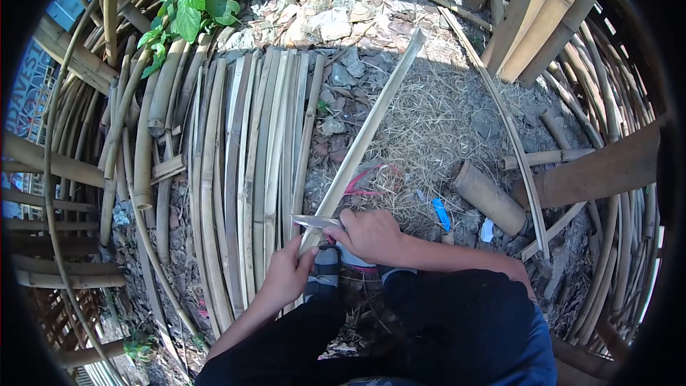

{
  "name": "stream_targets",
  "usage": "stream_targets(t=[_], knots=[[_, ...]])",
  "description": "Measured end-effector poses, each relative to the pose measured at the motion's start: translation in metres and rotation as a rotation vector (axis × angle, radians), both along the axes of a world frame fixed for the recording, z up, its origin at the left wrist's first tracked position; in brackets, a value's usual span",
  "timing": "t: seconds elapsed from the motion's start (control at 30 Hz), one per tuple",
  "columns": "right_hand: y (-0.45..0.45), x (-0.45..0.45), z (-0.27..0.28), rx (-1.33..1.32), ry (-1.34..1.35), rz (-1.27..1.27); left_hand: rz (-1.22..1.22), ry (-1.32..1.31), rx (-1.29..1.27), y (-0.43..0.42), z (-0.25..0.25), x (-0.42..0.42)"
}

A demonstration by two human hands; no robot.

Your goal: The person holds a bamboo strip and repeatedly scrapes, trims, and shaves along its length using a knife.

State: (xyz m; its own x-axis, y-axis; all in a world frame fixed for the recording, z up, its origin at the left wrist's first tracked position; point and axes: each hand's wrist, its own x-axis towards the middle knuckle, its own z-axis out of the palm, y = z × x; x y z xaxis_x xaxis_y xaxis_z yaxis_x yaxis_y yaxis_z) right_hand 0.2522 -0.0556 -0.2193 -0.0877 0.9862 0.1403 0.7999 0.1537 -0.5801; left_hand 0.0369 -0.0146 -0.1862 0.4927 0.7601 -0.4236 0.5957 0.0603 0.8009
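A long split bamboo strip (371, 125) slants from my hands up toward the top of the view. My left hand (287, 271) is closed around its near end. My right hand (370, 236) is closed on a knife, whose pale blade (314, 221) lies across the strip just above my left hand. Beside the strip, on the left, several split bamboo lengths (250, 164) lie side by side on the ground. The knife's handle is mostly hidden in my right fist.
A thick bamboo piece (489, 196), a blue scrap (441, 214) and a white scrap (487, 230) lie on the right. Another thin strip (507, 125) arcs beyond them. Bamboo poles (600, 164) stand or lean at both sides. A leafy plant (189, 11) grows upper left.
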Motion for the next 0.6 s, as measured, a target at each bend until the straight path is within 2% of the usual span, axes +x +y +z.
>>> stream_targets(t=[0.1,0.27,0.43,0.5,0.53,0.6], knots=[[0.0,0.001,0.0,0.1,-0.097,-0.022,-0.026,0.022,0.012,-0.001,0.009,0.001],[0.005,0.011,-0.004,0.12,-0.142,-0.032,-0.047,0.058,0.029,0.0,0.022,0.005],[0.012,0.021,0.001,0.225,-0.15,-0.063,-0.077,0.087,0.177,0.001,0.023,0.006],[0.02,0.037,-0.001,0.064,-0.208,-0.174,-0.05,0.103,0.154,0.0,0.033,0.005],[0.026,0.048,-0.003,0.065,-0.211,-0.173,-0.024,0.117,0.131,0.0,0.037,0.006],[0.04,0.07,-0.006,-0.064,-0.159,-0.342,-0.015,0.114,0.131,-0.003,0.023,-0.001]])
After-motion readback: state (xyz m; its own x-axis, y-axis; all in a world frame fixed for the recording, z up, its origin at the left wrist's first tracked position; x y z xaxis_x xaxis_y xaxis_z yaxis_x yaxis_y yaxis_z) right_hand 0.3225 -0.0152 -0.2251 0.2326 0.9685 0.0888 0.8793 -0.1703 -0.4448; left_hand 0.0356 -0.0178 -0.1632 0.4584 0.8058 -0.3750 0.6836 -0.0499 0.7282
